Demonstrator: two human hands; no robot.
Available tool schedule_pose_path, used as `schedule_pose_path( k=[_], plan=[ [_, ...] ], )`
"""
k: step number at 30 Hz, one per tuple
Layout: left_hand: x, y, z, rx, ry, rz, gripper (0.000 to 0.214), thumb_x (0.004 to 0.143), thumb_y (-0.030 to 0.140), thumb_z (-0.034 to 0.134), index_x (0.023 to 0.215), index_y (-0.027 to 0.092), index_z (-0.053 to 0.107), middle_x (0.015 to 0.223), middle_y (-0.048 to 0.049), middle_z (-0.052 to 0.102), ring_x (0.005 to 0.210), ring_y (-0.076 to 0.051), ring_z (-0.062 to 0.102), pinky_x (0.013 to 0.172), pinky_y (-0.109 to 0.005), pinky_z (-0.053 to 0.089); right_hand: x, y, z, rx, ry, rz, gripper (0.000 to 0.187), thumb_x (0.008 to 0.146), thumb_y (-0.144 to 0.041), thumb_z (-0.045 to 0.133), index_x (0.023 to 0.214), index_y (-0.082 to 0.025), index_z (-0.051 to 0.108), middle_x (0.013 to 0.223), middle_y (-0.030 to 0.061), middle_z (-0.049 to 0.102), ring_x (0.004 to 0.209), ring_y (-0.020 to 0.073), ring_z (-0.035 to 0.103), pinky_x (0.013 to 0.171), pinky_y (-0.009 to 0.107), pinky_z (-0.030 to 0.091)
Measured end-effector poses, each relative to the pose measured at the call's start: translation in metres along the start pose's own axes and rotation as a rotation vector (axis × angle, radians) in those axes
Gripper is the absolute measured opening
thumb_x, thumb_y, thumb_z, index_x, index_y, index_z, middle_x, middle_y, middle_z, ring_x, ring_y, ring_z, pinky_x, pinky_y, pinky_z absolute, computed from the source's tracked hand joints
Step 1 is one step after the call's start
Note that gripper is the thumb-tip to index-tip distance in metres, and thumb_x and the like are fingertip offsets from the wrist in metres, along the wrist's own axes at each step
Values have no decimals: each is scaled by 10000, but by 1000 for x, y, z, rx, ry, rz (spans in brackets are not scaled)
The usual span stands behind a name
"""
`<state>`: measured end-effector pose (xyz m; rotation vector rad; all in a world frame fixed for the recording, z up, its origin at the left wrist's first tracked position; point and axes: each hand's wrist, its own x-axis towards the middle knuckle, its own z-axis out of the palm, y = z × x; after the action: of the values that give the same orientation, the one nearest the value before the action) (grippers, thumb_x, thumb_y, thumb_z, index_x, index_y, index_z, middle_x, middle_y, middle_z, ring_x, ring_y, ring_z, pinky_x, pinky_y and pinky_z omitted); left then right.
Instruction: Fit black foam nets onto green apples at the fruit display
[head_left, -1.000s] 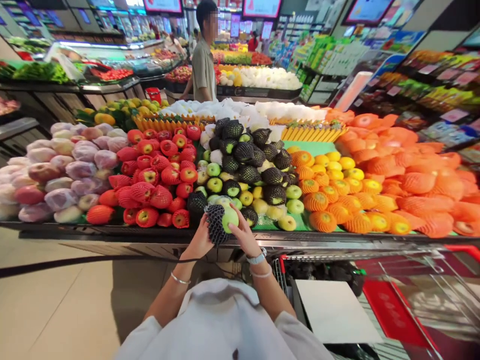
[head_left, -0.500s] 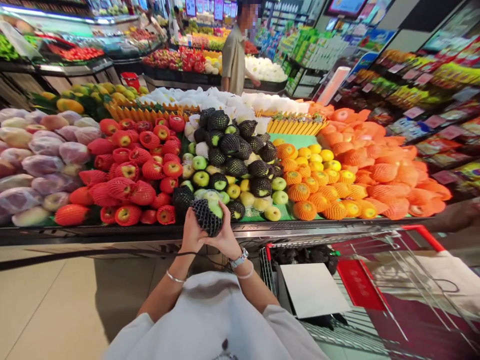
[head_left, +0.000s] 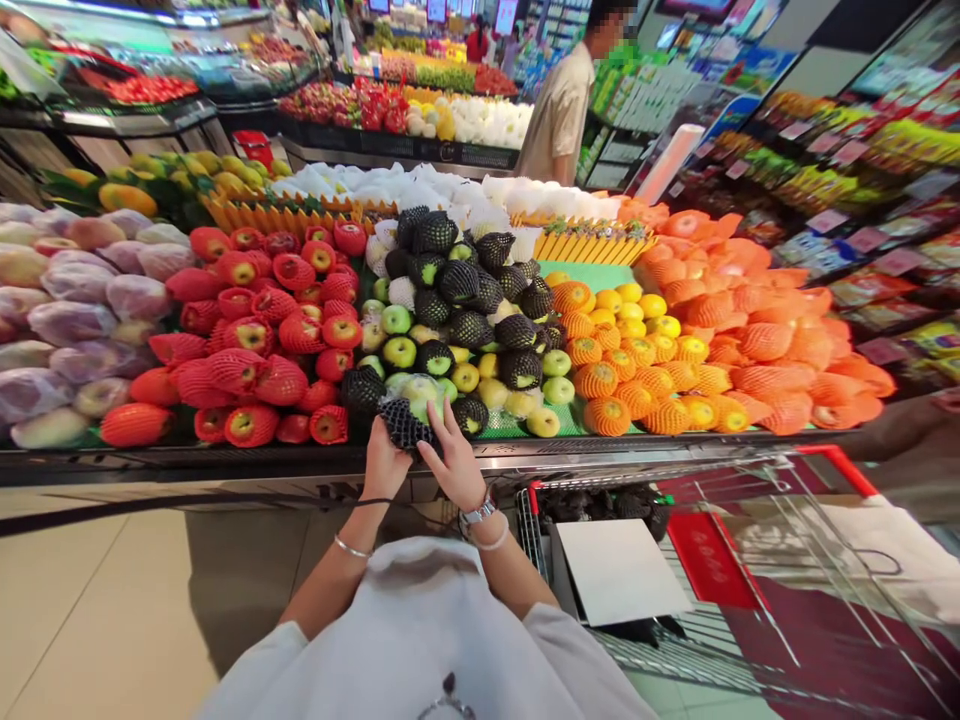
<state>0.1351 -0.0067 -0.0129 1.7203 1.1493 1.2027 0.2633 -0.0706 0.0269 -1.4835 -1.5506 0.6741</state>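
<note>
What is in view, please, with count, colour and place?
Held fruit: one, green, front
Mixed fruit: many, green or black, centre
Red fruit: many, red, centre left
Pale fruit: many, pinkish, far left
Netted orange fruit: many, orange, centre right
Wrapped orange fruit: many, orange, far right
White bundles: many, white, back
Cart: one, silver and red, right
Panel: one, white, in cart
Packets: many, multicoloured, upper right
Passerby: one, beige clothed, background
Watch: one, silver, lower centre
Left grip: one, bare, on black net
Right grip: one, bare, at held fruit
</note>
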Motion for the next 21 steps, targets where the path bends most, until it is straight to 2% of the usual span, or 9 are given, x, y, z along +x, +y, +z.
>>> schedule_pose_path(
  k=[4,6,8,10,12,15,17,18,21],
  plan=[
    [1,-3,0,31,-4,9,480,650,134,613,1121,148,524,1079,-108,612,1034,-264,593,953,-446,457,1,5,-4,-34,-75,-36,766,825,-410,582,1466,-266,189,1551,92,144,1376,300,301,1094,449,326],
    [2,-3,-1,100,-13,37,468,640,124,616,1102,139,542,1065,-118,616,1037,-278,588,945,-458,462,2,11,-2,30,-78,-47,765,782,-400,634,1441,-273,266,1538,94,180,1363,294,322,1094,454,325],
    [4,-1,-2,195,-35,62,476,613,112,633,1083,122,564,1070,-141,618,1061,-309,574,944,-483,459,2,19,4,158,-2,-18,635,796,-381,614,1379,-271,388,1497,89,274,1338,266,360,1098,445,320],
    [6,2,-4,258,-79,90,451,630,133,642,1077,119,587,1089,-155,626,1074,-322,573,945,-495,460,3,29,13,323,146,38,526,827,-354,565,1330,-253,449,1425,83,391,1310,230,393,1112,426,300],
    [7,8,-5,261,-135,140,358,718,186,610,1073,139,612,1108,-144,642,1070,-299,590,951,-477,466,4,39,22,485,283,101,487,837,-327,536,1311,-235,465,1367,70,470,1294,204,408,1130,410,270],
    [6,16,-8,196,-179,238,241,851,213,493,1034,175,645,1066,-102,677,1009,-228,629,930,-405,491,4,52,32,750,375,224,490,808,-335,539,1286,-237,484,1350,43,501,1264,194,444,1109,404,315],
    [4,19,-8,116,-127,301,230,884,192,451,994,191,652,997,-75,692,938,-187,644,881,-358,512,4,58,36,933,409,319,518,777,-361,552,1278,-253,482,1349,30,502,1236,198,478,1049,411,400],
    [3,20,-9,69,-57,332,218,887,184,449,964,195,653,961,-65,691,910,-175,643,861,-343,515,4,61,37,1004,420,359,541,758,-373,566,1279,-262,476,1355,27,495,1227,201,488,1012,410,439],
    [5,21,-9,-60,244,334,133,868,201,511,904,189,638,936,-59,649,896,-164,611,834,-325,507,3,66,39,1101,427,421,609,706,-402,610,1283,-270,466,1385,23,467,1251,213,467,955,402,486]
  ],
)
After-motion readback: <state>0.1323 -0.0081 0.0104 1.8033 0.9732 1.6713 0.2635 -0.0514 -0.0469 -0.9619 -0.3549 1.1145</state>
